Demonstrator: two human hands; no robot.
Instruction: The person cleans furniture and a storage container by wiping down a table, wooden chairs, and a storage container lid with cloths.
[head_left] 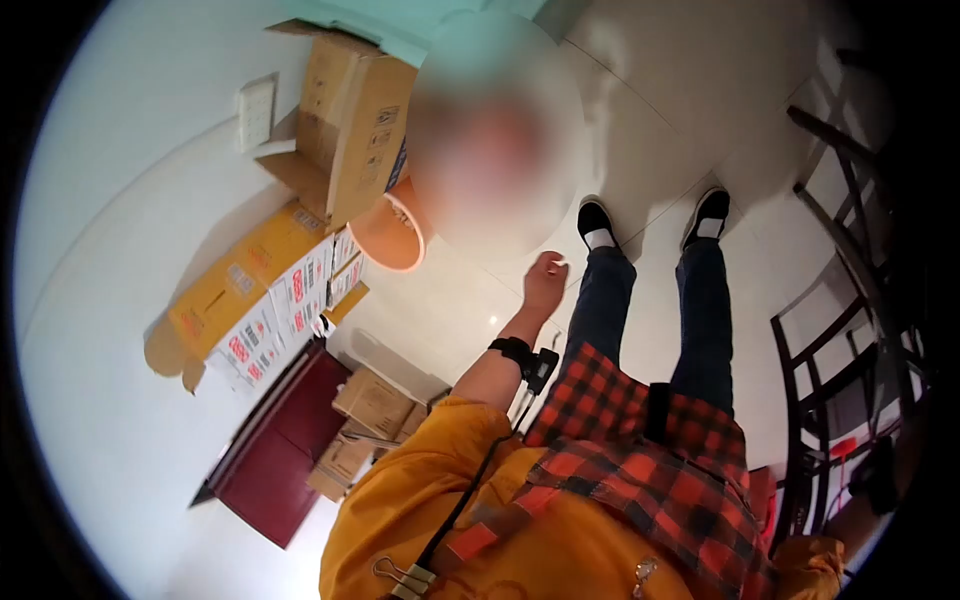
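My left hand (545, 281) is over the pale tiled floor, left of my legs. Its fingers are curled in, with nothing seen in them. A black strap with a small device (540, 370) sits on the left wrist, and a cable runs from it up the orange sleeve. At the lower right edge, my right forearm (850, 522) shows in shadow beside a dark device. My right hand itself is lost in the dark border. A red and black checked cloth (640, 470) covers my front.
An open cardboard box (350, 125), an orange bin (388, 235) and a yellow and white carton (245, 285) stand along the left wall. Smaller boxes (375, 400) lie near a dark red panel (285, 445). Dark chairs (835, 350) stand right. A blurred patch covers the top middle.
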